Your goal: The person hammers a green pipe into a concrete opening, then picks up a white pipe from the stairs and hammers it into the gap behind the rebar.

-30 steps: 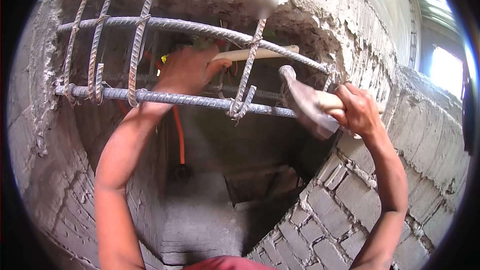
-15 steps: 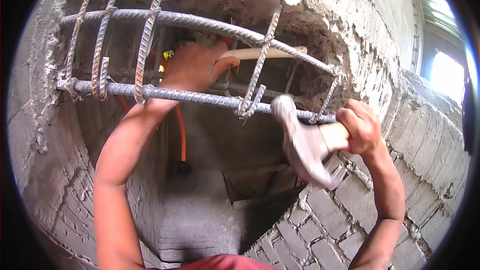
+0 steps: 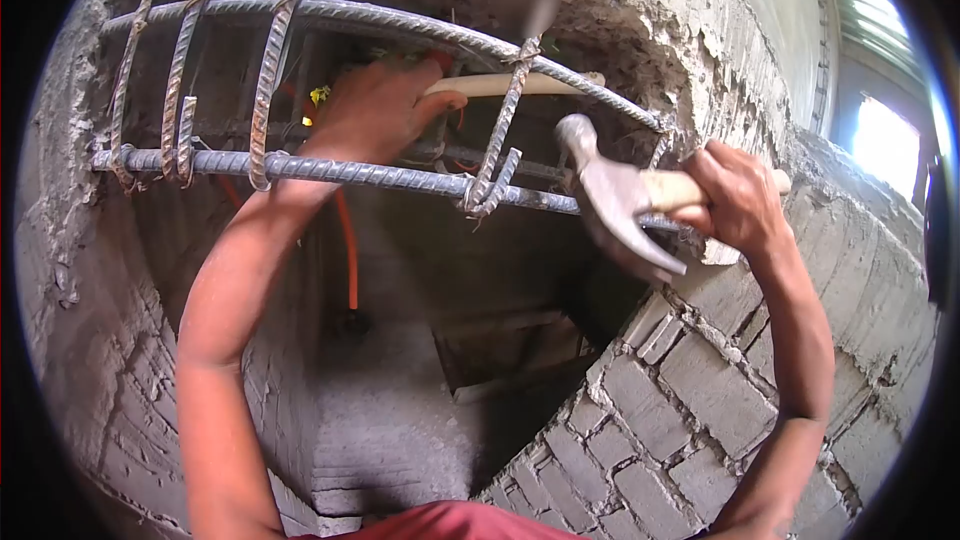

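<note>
My right hand (image 3: 735,190) is wrapped round the wooden handle of a claw hammer (image 3: 612,185), raised at the right end of the rebar cage. The hammer head points left, its claw curving down in front of the lower bar. My left hand (image 3: 380,108) reaches behind the lower rebar (image 3: 390,176), inside the opening in the concrete. It closes on the end of a pale rod (image 3: 515,85) that runs right, behind an upright rebar tie. Its fingertips are partly hidden, with something red and green beside them.
Above is a second long rebar (image 3: 380,15), crossed by several bent ties (image 3: 270,80). Broken concrete (image 3: 670,15) surrounds the opening. An orange conduit (image 3: 350,250) hangs below. Rough block wall (image 3: 650,420) lies at lower right, with a grey floor (image 3: 385,440) far below.
The hammer and my right hand have moved up, and the hammer handle now lies more level. My left hand still holds the rod. The view has shifted slightly.
</note>
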Available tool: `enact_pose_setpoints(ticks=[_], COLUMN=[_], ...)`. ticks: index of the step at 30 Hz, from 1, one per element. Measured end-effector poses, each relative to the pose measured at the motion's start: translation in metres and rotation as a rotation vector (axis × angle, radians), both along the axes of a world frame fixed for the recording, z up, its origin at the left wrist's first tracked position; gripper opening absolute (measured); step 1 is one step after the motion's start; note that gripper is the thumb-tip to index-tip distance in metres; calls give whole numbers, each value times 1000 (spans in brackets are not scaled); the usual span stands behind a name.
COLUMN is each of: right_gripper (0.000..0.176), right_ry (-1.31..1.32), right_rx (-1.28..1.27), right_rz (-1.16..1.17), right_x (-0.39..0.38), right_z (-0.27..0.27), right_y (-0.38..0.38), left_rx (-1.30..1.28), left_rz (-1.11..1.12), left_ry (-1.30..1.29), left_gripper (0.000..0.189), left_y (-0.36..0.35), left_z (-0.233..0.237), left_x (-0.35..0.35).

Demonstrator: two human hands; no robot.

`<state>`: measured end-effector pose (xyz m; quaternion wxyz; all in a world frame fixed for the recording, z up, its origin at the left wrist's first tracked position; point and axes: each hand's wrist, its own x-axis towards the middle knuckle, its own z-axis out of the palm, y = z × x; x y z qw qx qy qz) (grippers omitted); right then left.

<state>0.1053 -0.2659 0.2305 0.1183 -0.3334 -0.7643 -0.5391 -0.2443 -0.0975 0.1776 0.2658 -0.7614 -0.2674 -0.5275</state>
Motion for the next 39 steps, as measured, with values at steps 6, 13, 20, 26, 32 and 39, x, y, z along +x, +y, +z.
enact_pose_setpoints(ticks=[6, 13, 20, 26, 32, 39], right_gripper=[44, 59, 54, 55, 47, 50], right_ry=[-289, -148, -139, -153, 5, -207], right_rx=[-81, 12, 23, -19, -38, 18], right_rz=[266, -80, 86, 147, 14, 187], right_x=[-5, 25, 4, -14, 9, -5], right_z=[-13, 8, -6, -2, 15, -15], right_y=[-15, 16, 5, -2, 17, -1], left_rx=[-39, -83, 44, -10, -146, -284], left_rz=[6, 30, 33, 13, 40, 44], left_ry=[2, 6, 8, -4, 10, -21], left_gripper=[43, 39, 39, 38, 39, 35], left_y=[0, -8, 0, -3, -6, -12], left_z=[0, 2, 0, 0, 2, 9], left_x=[-2, 1, 0, 1, -1, 6])
